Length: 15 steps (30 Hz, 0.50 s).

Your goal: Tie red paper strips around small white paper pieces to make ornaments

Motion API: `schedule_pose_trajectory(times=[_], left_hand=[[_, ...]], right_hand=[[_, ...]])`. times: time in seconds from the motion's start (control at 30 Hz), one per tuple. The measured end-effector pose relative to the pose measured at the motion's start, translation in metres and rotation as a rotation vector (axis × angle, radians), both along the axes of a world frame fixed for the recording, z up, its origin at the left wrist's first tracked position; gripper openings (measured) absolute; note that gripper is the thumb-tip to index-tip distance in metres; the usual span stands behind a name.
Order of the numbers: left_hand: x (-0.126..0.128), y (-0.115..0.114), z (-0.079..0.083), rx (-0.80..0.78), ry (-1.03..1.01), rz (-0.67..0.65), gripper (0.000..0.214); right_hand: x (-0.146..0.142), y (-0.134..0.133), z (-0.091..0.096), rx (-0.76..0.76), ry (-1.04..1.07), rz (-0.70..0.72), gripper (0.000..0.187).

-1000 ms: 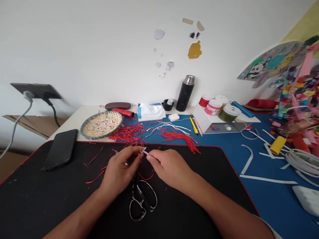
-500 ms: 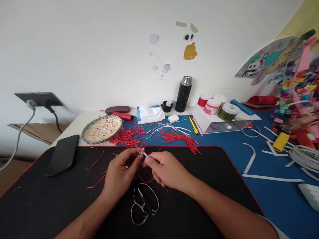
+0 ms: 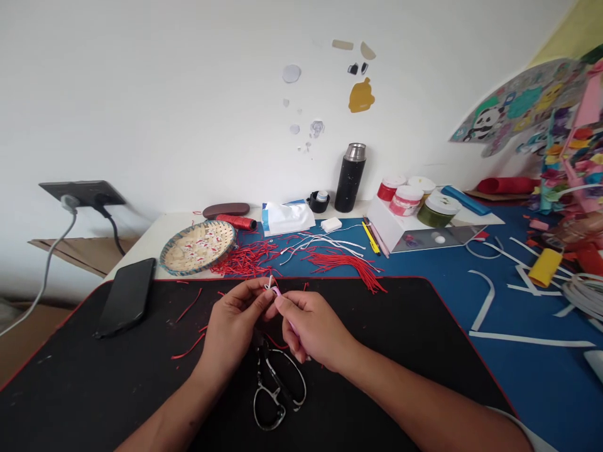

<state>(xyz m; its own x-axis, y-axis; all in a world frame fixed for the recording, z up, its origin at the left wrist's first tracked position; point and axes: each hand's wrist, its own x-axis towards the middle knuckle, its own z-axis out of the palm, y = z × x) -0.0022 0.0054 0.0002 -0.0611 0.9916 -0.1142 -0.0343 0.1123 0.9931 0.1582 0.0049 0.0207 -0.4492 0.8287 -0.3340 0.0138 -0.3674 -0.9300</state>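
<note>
Over the black mat [image 3: 377, 376], both hands meet at fingertip height. My left hand [image 3: 233, 323] is closed, pinching a small piece of white cord [image 3: 270, 282] between thumb and forefinger. Close against it, my right hand [image 3: 315, 326] is closed round a slim lilac tool [image 3: 277, 292] with a bent tip. The tip touches or nearly touches the white cord; the fingers hide the rest of the tool. Beneath the hands lie black-handled scissors [image 3: 269, 427], their blades mostly hidden. Short red cord pieces [image 3: 188, 348] lie left of my left hand.
Beyond the mat are a woven basket [image 3: 172, 270], a pile of red cords [image 3: 247, 258], white cords [image 3: 325, 242] and a red cord bundle [image 3: 353, 267]. A phone [image 3: 126, 295] lies left. A black flask [image 3: 350, 182], yellow cutter [image 3: 371, 238] and lidded jars [image 3: 438, 216] stand or lie behind.
The view has shifted slightly, so the background sits a little farther right. The hands keep their grip; the right hand has turned slightly, showing more of the lilac tool.
</note>
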Motion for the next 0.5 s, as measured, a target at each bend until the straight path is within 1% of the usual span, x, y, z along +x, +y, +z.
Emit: schedule_pose_trajectory(times=[0.1,0.17,0.27,0.37,0.5], left_hand=[[0.0,0.0,0.001,0.017,0.029,0.001,0.038],[0.0,0.0,0.001,0.03,0.072,-0.001,0.037],[0.0,0.0,0.002,0.047,0.117,-0.014,0.036],[-0.002,0.0,0.003,0.055,0.149,-0.039,0.035],[-0.004,0.001,0.008,0.048,0.192,-0.074,0.034]], right_hand=[[0.0,0.001,-0.005,-0.012,0.017,0.001,0.037],[0.001,0.002,-0.009,-0.002,0.021,0.032,0.037],[0.007,0.005,-0.011,0.074,-0.048,0.089,0.034],[0.015,0.007,-0.007,0.247,-0.236,0.126,0.028],[0.023,0.01,0.001,0.579,-0.543,0.141,0.029]])
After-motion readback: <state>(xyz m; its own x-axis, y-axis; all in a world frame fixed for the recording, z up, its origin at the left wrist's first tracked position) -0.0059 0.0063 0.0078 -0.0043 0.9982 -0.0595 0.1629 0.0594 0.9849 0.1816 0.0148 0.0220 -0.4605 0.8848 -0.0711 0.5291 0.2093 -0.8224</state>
